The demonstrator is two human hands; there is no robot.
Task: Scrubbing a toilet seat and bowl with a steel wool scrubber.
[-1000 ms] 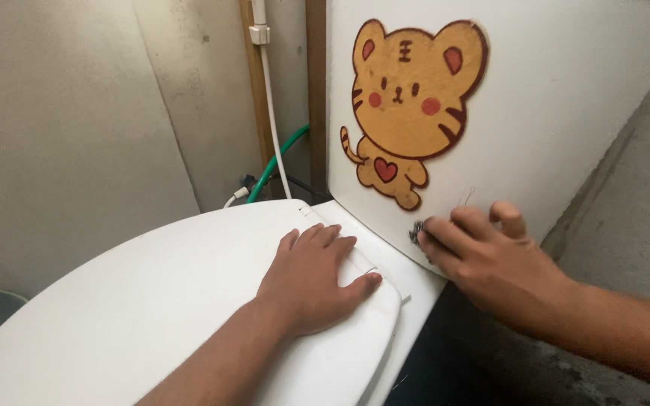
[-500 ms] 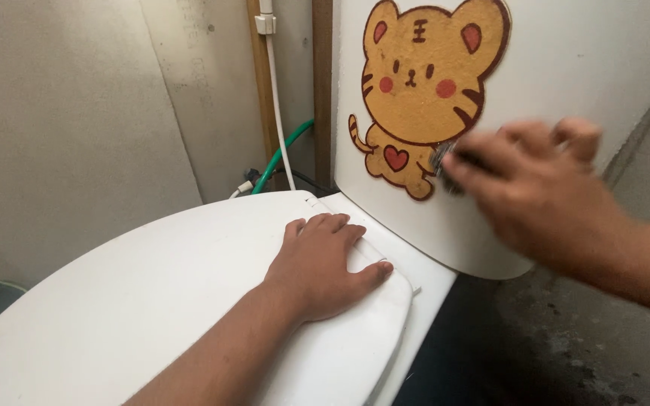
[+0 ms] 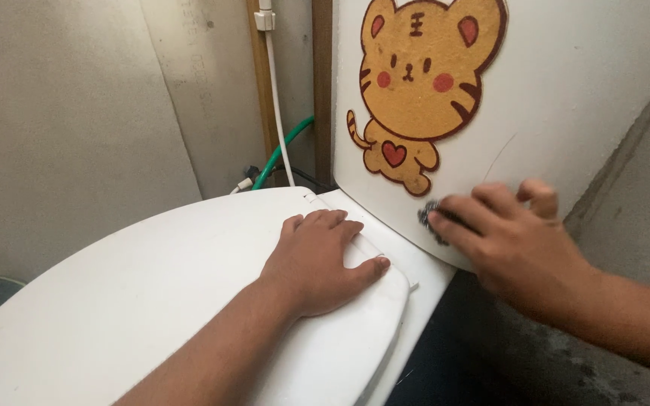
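A steel-wool scrubber is gripped in the right hand and pressed against the white toilet tank, just below the tiger sticker. The left hand is spread flat on the closed toilet lid.

2 bare forearms, left hand and right hand, no sleeves

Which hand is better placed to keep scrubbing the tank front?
Right: the right hand presses the steel scourer on the toilet tank, while the left hand lies flat on the toilet lid.
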